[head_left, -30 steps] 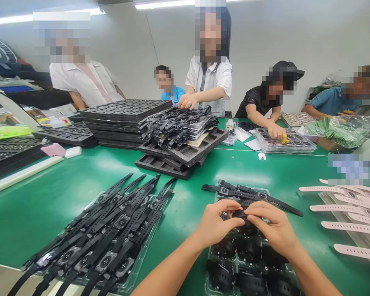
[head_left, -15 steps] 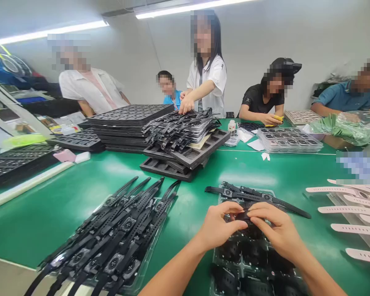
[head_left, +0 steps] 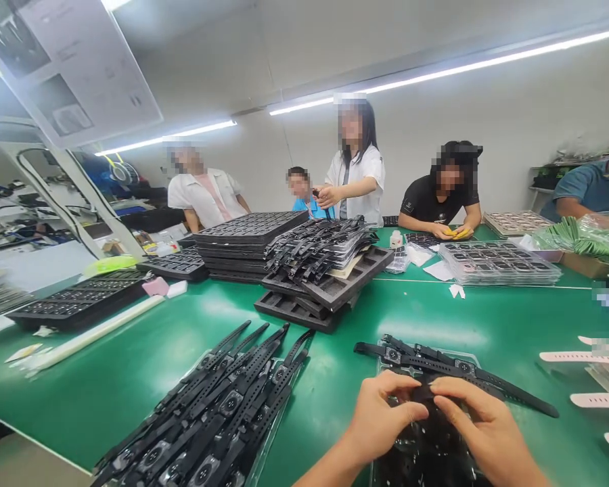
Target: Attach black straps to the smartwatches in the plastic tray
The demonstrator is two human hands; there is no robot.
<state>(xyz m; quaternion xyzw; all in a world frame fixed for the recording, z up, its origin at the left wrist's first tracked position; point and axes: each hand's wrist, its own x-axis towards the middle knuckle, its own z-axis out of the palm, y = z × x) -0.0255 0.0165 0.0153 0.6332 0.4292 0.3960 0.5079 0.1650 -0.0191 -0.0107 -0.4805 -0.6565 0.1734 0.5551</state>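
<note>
Over a clear tray (head_left: 457, 355) at the lower right, both hands pinch a small black piece (head_left: 424, 391), perhaps part of a watch strap. My left hand (head_left: 386, 419) is closed on its left side; my right hand (head_left: 474, 419) is closed on its right side. The fingers partly cover it. Black-strapped watches (head_left: 464, 367) lie across the tray's far end, and dark items fill its near part. To the left, another clear tray (head_left: 264, 433) is heaped with black-strapped watches (head_left: 231, 404), sensor backs facing up.
Black trays (head_left: 233, 253) and watches (head_left: 319, 243) are stacked at mid-table. Pink straps (head_left: 581, 358) reach in from the right. A long white roll (head_left: 101, 333) lies at left. Clear trays (head_left: 500, 264) sit farther back. Several people are across the green table (head_left: 223, 304).
The view has tilted up and turned left, so things appear lower and farther right. Both hands still hold the black piece. The standing person's hands have lifted off the watch pile with a dark item.
</note>
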